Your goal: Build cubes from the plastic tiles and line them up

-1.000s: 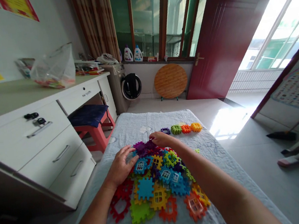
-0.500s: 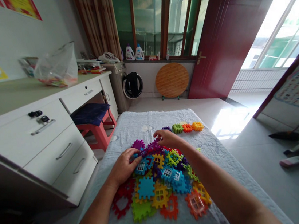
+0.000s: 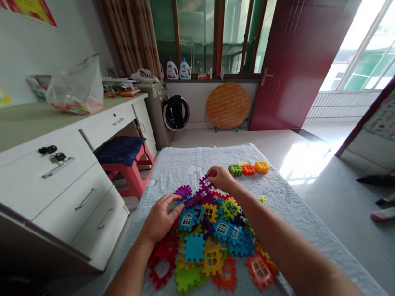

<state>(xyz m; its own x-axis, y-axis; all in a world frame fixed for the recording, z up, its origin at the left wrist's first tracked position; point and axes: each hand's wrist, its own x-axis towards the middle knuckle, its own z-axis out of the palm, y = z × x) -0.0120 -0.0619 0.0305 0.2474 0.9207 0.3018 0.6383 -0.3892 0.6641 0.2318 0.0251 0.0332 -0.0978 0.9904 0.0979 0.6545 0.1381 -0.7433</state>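
Observation:
A heap of interlocking plastic panels with toothed edges lies on the cloth, among them a blue square panel, a yellow window panel and a red panel. On the heap's far side are purple panels. My left hand has its thumb and fingers closed about the left end of these, the contact partly hidden. Between my right thumb and fingers is a purple window panel, tilted up; my right hand pinches its right edge. Another purple toothed piece lies just beyond my left fingers.
Beyond my right hand stand a green block, an orange block and a yellow block in a row. A pale cloth covers the surface. Left are a stool and a white desk.
My right fingers have closed on a purple window panel and tilted it up. The right hand has shifted slightly and covers the dark purple block in the row. My left hand barely moved.

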